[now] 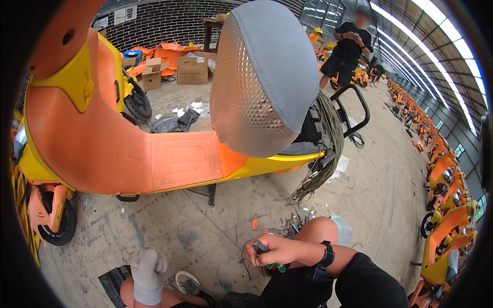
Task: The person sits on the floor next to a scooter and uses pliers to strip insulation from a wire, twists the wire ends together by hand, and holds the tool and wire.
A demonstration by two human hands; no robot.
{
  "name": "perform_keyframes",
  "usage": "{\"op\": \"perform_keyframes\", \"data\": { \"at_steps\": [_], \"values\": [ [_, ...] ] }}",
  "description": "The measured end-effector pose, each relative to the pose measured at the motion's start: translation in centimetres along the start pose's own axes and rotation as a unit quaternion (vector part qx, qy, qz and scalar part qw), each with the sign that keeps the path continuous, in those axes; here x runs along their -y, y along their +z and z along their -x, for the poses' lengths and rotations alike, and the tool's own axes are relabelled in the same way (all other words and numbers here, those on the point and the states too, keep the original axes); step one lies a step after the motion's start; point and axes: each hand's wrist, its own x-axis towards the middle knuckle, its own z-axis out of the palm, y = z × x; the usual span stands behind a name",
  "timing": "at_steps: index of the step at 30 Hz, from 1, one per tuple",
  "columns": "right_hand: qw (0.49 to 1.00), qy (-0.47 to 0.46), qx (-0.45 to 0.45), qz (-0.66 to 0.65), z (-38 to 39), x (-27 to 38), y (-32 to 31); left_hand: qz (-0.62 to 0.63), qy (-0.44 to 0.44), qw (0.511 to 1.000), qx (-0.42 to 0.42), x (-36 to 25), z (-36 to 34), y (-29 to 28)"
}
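Note:
My left hand (148,263), in a light grey knitted glove, is closed in a fist over my left leg. Whatever its fingers may hold is hidden. My right hand (269,250) is bare and wrapped round a dark, blunt-ended tool (261,246), most of it covered by the fingers. Something green (279,267) shows under that hand. Beyond both hands stands an orange and yellow scooter (185,159), its grey seat (275,66) tipped up. A thick bundle of grey-green cable ties or wires (328,138) hangs from its rear; which of these, I cannot tell.
Dark thin scraps (292,224) lie on the floor near my right knee. Cardboard boxes (192,70) and orange panels (172,54) are behind the scooter. A person (352,46) stands at the back right. Rows of scooters (447,190) line the right side.

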Motion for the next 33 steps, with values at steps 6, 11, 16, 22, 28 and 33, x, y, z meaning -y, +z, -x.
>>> {"op": "perform_keyframes", "data": {
  "at_steps": [6,11,16,22,28,33],
  "values": [
    [0.988,0.100,-0.117,0.016,-0.2,2.0,-0.6,-0.074,-0.026,0.993,-0.089,2.4,-0.3,0.2],
    [0.980,0.104,-0.167,0.026,-0.3,2.1,-0.6,-0.080,-0.036,0.991,-0.097,2.6,-1.2,1.1],
    [0.978,0.101,-0.184,-0.013,-0.8,2.6,-0.3,-0.080,-0.050,0.992,-0.081,2.7,-1.2,1.1],
    [0.977,0.106,-0.184,-0.022,-0.8,2.4,0.0,-0.071,-0.054,0.991,-0.103,2.8,-1.1,1.2],
    [0.984,0.094,-0.154,0.003,-1.1,2.0,0.3,-0.080,-0.051,0.991,-0.096,2.6,-1.0,0.9],
    [0.983,0.119,-0.140,-0.020,-0.9,2.5,0.6,-0.085,-0.045,0.992,-0.086,2.5,-1.0,1.4]
  ]
}}
